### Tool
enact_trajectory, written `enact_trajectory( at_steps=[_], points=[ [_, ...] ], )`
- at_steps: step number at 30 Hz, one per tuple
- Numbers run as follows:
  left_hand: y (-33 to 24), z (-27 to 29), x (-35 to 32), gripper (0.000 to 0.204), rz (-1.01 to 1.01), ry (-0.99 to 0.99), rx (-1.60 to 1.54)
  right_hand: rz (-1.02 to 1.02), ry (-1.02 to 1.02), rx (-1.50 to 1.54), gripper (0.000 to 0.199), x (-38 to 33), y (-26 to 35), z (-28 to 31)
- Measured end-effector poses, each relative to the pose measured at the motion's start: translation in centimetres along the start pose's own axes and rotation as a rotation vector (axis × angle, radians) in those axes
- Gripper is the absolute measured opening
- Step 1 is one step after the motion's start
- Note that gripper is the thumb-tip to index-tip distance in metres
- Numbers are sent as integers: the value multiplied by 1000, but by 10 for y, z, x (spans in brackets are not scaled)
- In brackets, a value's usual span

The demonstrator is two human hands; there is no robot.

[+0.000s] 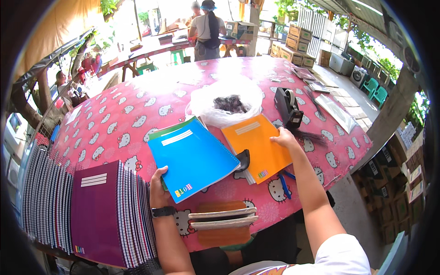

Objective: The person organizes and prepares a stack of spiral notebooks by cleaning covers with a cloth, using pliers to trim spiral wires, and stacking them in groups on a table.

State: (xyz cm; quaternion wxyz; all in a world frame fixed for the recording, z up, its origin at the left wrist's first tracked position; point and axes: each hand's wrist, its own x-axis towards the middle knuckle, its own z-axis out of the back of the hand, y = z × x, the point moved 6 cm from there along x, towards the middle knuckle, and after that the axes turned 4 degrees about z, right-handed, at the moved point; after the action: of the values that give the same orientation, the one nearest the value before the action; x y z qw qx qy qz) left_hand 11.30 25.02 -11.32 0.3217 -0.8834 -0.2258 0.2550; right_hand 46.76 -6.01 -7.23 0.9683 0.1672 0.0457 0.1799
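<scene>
My left hand (159,187), a dark watch on its wrist, grips the lower left edge of a blue notebook (195,158). A green cover (170,130) shows from beneath the blue one. To the right, my right hand (286,140) is closed on the right edge of an orange notebook (256,149), thumb on the cover. Between the two notebooks a curved black object (244,159) pokes out; its kind is unclear. Blue tool handles (285,185) lie beside the orange notebook. Behind both stands a white plastic bag (201,103) with black plastic coils (230,104) inside.
A purple notebook (94,201) leads a thick spiral-bound row at left. A wooden piece with pale strips (223,217) lies by the near edge. A black tape dispenser (288,107) and clear plastic sheets (337,112) are at right. A person (207,34) stands beyond the patterned table (137,103).
</scene>
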Motion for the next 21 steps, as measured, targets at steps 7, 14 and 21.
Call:
enact_trajectory(
  at_steps=[7, 14, 21],
  points=[
    [-16, -31, -26, 33, -170, 145, -270, 232, 497, 806, 26, -20, 34, 20],
    [-55, -48, -63, 30, -360, 133, -345, 670, 70, 674, 35, -80, 140, 174],
    [-110, -98, -102, 29, -432, 766, -696, 605, 246, 1330, 29, -36, 194, 99]
  ],
)
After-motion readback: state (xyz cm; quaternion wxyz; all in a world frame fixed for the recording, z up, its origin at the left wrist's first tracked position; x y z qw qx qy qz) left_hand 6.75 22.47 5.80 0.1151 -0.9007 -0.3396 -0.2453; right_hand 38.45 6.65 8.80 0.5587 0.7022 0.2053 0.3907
